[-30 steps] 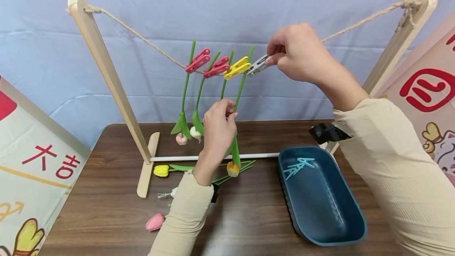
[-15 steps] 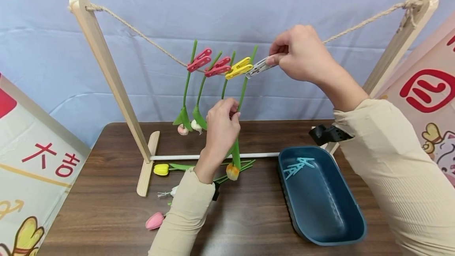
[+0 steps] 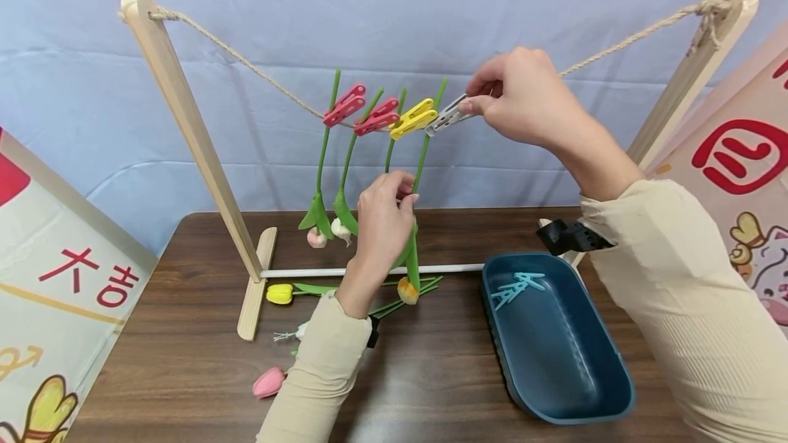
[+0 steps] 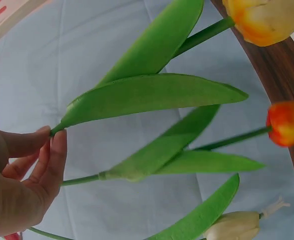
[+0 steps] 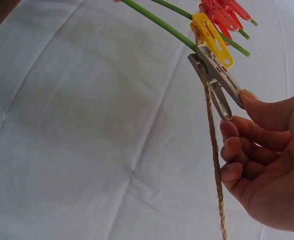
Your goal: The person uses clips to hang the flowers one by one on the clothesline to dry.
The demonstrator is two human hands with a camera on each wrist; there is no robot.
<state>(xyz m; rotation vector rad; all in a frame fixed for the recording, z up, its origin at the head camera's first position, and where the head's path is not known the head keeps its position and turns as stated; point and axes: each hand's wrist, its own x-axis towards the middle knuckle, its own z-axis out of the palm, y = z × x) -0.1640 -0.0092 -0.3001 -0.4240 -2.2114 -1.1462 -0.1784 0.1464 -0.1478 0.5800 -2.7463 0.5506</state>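
Observation:
My left hand [image 3: 386, 224] pinches the green stem of an artificial yellow-orange tulip [image 3: 408, 290], whose bloom hangs down; in the left wrist view thumb and fingers meet just above its leaves [image 4: 157, 95]. My right hand [image 3: 523, 98] holds a grey clothespin [image 3: 448, 115] by its handles, between thumb and index finger. In the right wrist view the clothespin's nose sits over the twine rope [image 5: 212, 120], at the stem's upper part. Beside it, a yellow clothespin [image 3: 414, 119] and two red clothespins [image 3: 345, 106] hold three more hanging flowers on the rope.
Wooden posts [image 3: 191, 135] carry the rope, joined low down by a white rod [image 3: 455, 269]. A dark blue bin [image 3: 557, 409] with light blue clothespins [image 3: 517, 289] stands right. On the table lie a yellow tulip [image 3: 280, 294], a pink tulip [image 3: 268, 383] and a white flower partly behind my left sleeve.
The grey clothespin and the stem top shifted slightly right early on, then held nearly still. The tulip bloom swung a little. Both hands keep their grips.

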